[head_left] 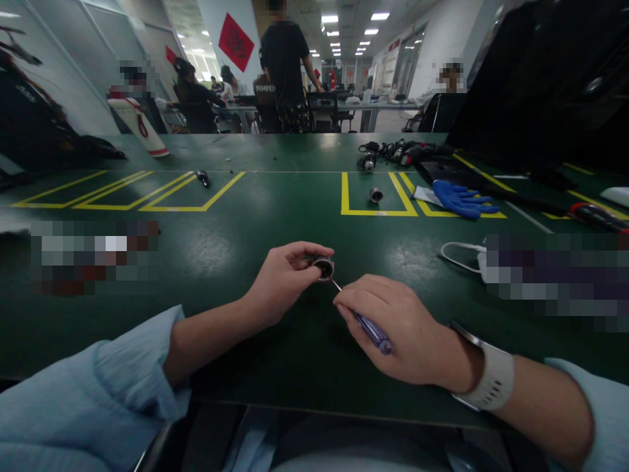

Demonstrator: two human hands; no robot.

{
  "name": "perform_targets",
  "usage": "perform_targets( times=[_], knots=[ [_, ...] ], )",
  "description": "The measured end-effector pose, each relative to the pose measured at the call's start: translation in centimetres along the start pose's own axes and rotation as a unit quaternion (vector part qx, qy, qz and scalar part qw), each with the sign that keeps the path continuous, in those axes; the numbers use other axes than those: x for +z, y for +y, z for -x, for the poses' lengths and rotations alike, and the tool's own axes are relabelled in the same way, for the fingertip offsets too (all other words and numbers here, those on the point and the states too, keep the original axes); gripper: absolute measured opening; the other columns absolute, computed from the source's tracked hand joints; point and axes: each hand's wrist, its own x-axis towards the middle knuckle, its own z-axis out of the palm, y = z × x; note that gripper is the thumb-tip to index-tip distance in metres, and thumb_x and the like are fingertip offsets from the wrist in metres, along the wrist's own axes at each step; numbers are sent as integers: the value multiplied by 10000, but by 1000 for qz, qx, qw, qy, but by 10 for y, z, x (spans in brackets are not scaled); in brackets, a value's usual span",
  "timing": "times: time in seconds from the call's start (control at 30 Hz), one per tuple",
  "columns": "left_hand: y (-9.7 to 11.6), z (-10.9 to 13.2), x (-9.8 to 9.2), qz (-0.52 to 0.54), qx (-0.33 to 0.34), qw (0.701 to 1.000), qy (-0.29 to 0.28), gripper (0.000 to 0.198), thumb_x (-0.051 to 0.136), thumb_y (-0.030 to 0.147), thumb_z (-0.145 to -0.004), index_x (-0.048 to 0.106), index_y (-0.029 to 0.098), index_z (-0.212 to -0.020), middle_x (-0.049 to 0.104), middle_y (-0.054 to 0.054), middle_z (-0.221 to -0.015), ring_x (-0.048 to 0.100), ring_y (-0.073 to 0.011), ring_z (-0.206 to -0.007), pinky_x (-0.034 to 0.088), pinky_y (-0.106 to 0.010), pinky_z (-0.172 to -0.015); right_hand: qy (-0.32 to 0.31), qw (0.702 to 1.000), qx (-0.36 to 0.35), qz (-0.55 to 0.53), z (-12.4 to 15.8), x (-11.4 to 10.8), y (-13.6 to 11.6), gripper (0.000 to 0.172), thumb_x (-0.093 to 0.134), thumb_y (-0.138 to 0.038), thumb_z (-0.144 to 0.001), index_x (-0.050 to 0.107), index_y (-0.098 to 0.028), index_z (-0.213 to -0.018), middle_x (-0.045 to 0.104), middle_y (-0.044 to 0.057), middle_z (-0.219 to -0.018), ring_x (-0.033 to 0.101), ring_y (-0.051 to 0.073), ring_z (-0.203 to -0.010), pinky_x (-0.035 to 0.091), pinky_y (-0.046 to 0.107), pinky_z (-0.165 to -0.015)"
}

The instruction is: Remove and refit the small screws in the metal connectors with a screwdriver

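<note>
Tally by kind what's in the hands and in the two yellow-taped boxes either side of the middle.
Purple-handled tool: 1, in the right hand
Round metal parts: 2; held part in the left hand, loose part in the right taped box
Black-and-silver part: 1, in the left taped box
Total: 4

You work at one green surface [275, 226] with one screwdriver [374, 334], one held ring [330, 267], one watch [494, 383], one blue glove [459, 198] and two light-blue sleeves [132, 373] [609, 400].
</note>
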Motion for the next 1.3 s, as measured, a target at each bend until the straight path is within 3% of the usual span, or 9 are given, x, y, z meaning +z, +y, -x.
perform_targets(
  times=[0.83,0.9,1.0,1.13,1.3],
  knots=[
    [0,0,-1,-5,4,1000,-5,200,685,103,-639,677,122,-838,714,-56,-872,670,-170,-781,545,-303,-738,13,998,30,-49,-1,-4,-3,134,470,-99,-836,599,-131,-853,661,79,-770,577,172,-694,464,314,-659],
    [-1,0,-1,-2,4,1000,-8,195,685,105,-642,677,128,-835,714,-51,-870,671,-165,-770,544,-299,-735,53,992,61,-95,-2,-11,-2,116,493,-117,-841,603,-151,-835,667,57,-765,589,154,-689,469,292,-656],
    [-2,-1,-3,-6,-3,1000,-3,194,682,111,-656,677,126,-849,711,-49,-847,670,-167,-776,542,-303,-747,104,961,180,-180,-4,-22,4,163,505,-160,-842,596,-170,-707,612,4,-601,561,120,-557,432,241,-520],
    [-1,-2,-4,9,-11,1000,-16,228,678,119,-660,681,129,-888,709,-58,-885,667,-190,-843,540,-326,-788,101,916,289,-257,-5,-27,18,187,511,-198,-791,570,-176,-615,521,-26,-485,498,112,-454,365,238,-434],
    [0,-1,-4,21,-27,999,-24,287,657,98,-641,687,133,-924,704,-64,-938,654,-198,-884,523,-340,-837,50,912,313,-262,-3,-19,29,193,508,-250,-829,588,-163,-677,546,-14,-560,527,128,-538,405,258,-505]
  ],
)
